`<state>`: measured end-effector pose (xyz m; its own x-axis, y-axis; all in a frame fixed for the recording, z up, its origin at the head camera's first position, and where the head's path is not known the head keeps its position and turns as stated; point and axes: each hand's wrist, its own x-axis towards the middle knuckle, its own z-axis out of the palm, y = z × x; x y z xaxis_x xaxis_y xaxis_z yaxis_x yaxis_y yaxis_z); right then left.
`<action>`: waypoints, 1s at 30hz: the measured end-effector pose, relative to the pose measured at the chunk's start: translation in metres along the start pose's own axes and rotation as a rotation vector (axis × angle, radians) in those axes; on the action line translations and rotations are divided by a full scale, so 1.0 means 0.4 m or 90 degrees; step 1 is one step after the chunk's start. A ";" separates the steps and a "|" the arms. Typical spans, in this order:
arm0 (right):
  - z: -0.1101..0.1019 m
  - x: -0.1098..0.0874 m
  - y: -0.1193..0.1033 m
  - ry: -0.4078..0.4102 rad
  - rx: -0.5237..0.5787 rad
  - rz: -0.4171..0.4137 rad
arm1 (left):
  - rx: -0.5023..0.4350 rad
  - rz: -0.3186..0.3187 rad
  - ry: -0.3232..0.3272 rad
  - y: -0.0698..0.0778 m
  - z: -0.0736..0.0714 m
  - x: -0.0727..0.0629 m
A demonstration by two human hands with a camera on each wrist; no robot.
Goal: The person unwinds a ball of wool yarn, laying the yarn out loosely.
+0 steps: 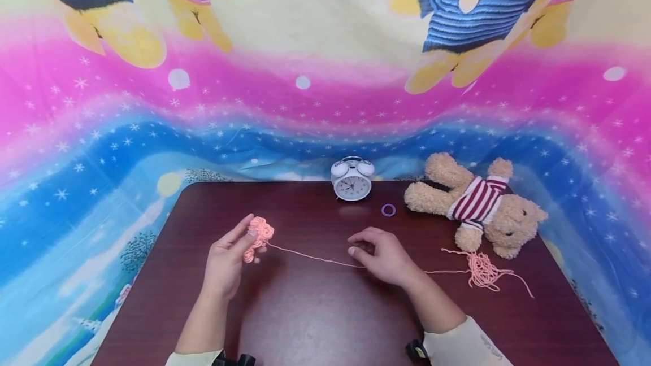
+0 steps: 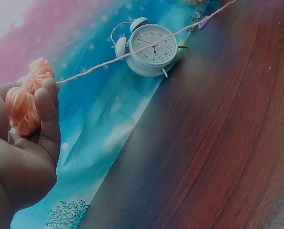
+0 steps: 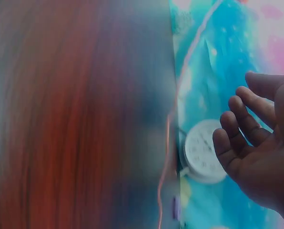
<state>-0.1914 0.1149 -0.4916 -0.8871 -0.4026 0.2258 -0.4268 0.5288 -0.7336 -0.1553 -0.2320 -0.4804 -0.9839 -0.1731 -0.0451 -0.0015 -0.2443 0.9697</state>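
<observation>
My left hand (image 1: 227, 261) holds a small wound bundle of peach yarn (image 1: 262, 230) between thumb and fingers, raised above the table's left half. In the left wrist view the yarn bundle (image 2: 24, 109) looks pinched in at its middle, with loops at both ends. From it a single yarn strand (image 1: 315, 257) runs right, passing below my right hand (image 1: 382, 256) in the head view. That hand's fingers are loosely bent with nothing between them; in the right wrist view the strand (image 3: 180, 86) lies apart from the fingers (image 3: 237, 129). The strand leads to a loose yarn tangle (image 1: 485, 271).
A white twin-bell alarm clock (image 1: 352, 181) stands at the table's back edge, with a purple ring (image 1: 389, 210) to its right. A teddy bear (image 1: 478, 202) in a striped shirt lies at the back right, close behind the tangle. A printed cloth (image 1: 305, 106) hangs behind the dark table (image 1: 305, 321).
</observation>
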 end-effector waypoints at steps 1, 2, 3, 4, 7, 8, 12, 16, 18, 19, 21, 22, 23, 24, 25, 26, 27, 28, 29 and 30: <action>0.012 0.005 -0.007 -0.008 0.007 -0.006 | -0.002 0.000 0.001 -0.001 0.002 0.000; 0.024 0.009 -0.015 -0.017 0.012 -0.010 | -0.003 0.001 0.002 -0.002 0.004 -0.001; 0.037 0.013 -0.021 -0.025 0.016 -0.014 | -0.004 0.002 0.002 -0.002 0.006 -0.001; 0.049 0.017 -0.027 -0.032 0.020 -0.019 | -0.005 0.001 0.002 -0.003 0.008 -0.002; 0.084 0.028 -0.044 -0.053 0.034 -0.028 | 0.000 -0.007 -0.004 -0.003 0.012 -0.004; 0.095 0.030 -0.049 -0.059 0.037 -0.030 | 0.002 -0.009 -0.008 -0.004 0.014 -0.004; 0.133 0.044 -0.069 -0.077 0.052 -0.041 | 0.016 -0.021 -0.029 -0.007 0.019 -0.006; 0.164 0.060 -0.086 -0.077 0.045 -0.053 | 0.022 -0.022 -0.048 -0.011 0.027 -0.010; 0.173 0.067 -0.093 -0.074 0.034 -0.055 | 0.022 -0.020 -0.063 -0.012 0.031 -0.013; 0.176 0.069 -0.096 -0.071 0.028 -0.057 | 0.022 -0.019 -0.071 -0.012 0.033 -0.014; 0.180 0.071 -0.099 -0.065 0.020 -0.061 | 0.019 -0.017 -0.085 -0.014 0.035 -0.015; 0.180 0.071 -0.101 -0.062 0.015 -0.060 | 0.019 -0.015 -0.092 -0.014 0.036 -0.016; 0.179 0.071 -0.102 -0.059 0.010 -0.061 | 0.019 -0.014 -0.096 -0.014 0.036 -0.016; 0.177 0.070 -0.102 -0.055 0.008 -0.061 | 0.020 -0.011 -0.097 -0.014 0.035 -0.017; 0.175 0.069 -0.101 -0.051 0.003 -0.062 | 0.020 -0.008 -0.097 -0.014 0.034 -0.017; 0.172 0.068 -0.100 -0.048 0.000 -0.063 | 0.020 -0.006 -0.095 -0.014 0.032 -0.017; 0.167 0.068 -0.100 -0.045 -0.001 -0.063 | 0.022 -0.005 -0.092 -0.014 0.029 -0.017; 0.161 0.067 -0.100 -0.041 -0.002 -0.061 | 0.025 -0.003 -0.089 -0.014 0.027 -0.017; 0.154 0.066 -0.098 -0.038 -0.003 -0.060 | 0.029 -0.003 -0.086 -0.014 0.024 -0.017; 0.147 0.066 -0.097 -0.034 -0.001 -0.058 | 0.035 -0.002 -0.085 -0.014 0.021 -0.018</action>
<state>-0.1879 0.0396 -0.4948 -0.8337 -0.4887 0.2573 -0.5059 0.4889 -0.7106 -0.1499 -0.2216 -0.4835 -0.9989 -0.0431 -0.0194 -0.0108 -0.1911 0.9815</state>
